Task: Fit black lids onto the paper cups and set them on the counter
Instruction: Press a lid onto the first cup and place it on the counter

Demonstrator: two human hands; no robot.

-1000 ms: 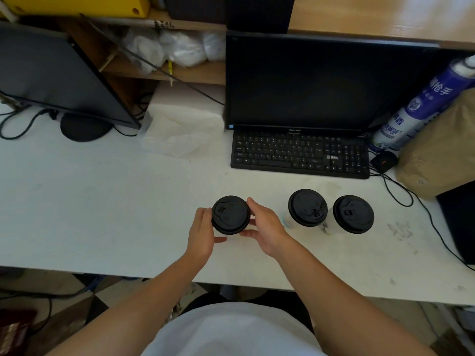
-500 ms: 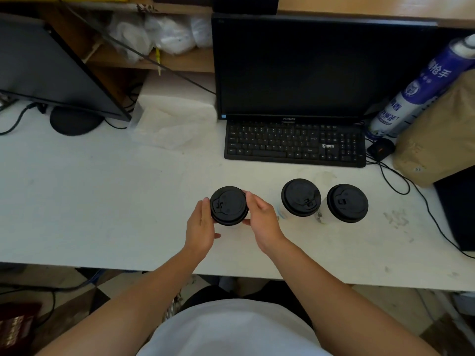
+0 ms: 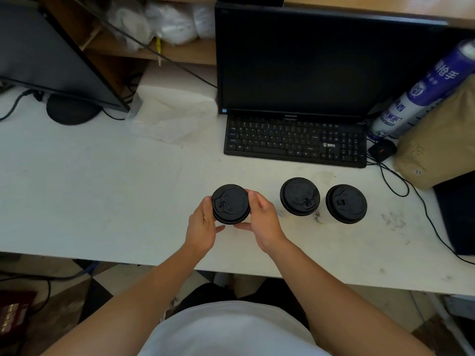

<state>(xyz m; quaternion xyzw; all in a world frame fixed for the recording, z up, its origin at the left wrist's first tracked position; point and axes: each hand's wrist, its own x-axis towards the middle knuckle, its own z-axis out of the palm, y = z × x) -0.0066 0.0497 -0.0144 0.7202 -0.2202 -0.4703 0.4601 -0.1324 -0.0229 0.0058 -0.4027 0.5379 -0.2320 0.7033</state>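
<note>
- Paper cup number three, with its black lid (image 3: 230, 203) on top, stands between the person's two hands near the front edge of the white counter (image 3: 102, 201), left of the two finished ones.
- Left hand (image 3: 203, 227) cups the left side of it, fingers curled loosely round the wall under the lid rim, thumb low at the front; it looks like a light hold rather than a squeeze.
- Right hand (image 3: 262, 219) mirrors it on the right side, fingertips up at the lid's edge and thumb tucked under, so both hands have this one cup and nothing else.
- From above, the cup wall is almost wholly hidden, so I cannot tell whether the lid is snapped fully home.
- I'd judge it light and thin-walled: the paper will dent if pinched mid-body, while the lid is stiffer plastic. Best held just under the rim, pressing evenly round the lid edge.
- Its long axis runs straight up and down; the sip tab points toward the left hand.
- Further right, the middle lidded cup (image 3: 300, 196) and the right lidded cup (image 3: 346, 203) stand upright, just beside each other, in front of the keyboard (image 3: 295, 140).
</note>
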